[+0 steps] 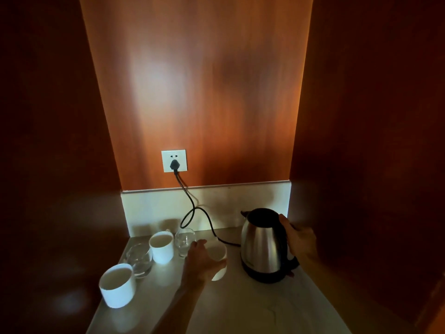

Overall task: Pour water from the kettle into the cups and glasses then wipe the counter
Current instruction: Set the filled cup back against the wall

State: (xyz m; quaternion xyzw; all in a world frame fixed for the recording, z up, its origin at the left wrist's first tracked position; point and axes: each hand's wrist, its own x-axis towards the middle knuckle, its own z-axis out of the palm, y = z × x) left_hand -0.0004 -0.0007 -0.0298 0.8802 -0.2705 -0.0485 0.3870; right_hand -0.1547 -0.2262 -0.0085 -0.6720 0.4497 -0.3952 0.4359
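Steel kettle [263, 247] stands on its dark base at the right of the pale desk [252, 307], spout turned to the left, with the right hand [299, 239] curled round the black handle at its rear side. Just left of the kettle, the left hand [204, 260] wraps its fingers round a white cup [219, 255], which sits tilted in the grip close to the desk surface; whether its bottom touches the desk cannot be told. Behind that hand stands a clear glass [185, 241], upright and touching or nearly touching the fingertips. Farther left, a second white cup [161, 247] stands upright beside that glass, and a second glass [139, 260] stands just in front of and left of it. Nearest the viewer on the left, a third white cup [117, 286] stands at the desk's edge, well apart from both hands. A black cord [192, 213] runs from the kettle's base, loops against the pale backsplash, and rises to a plug in a white wall socket [173, 161] set in the reddish wooden panel [204, 80] behind. Dark wooden side walls close in the niche on both sides.
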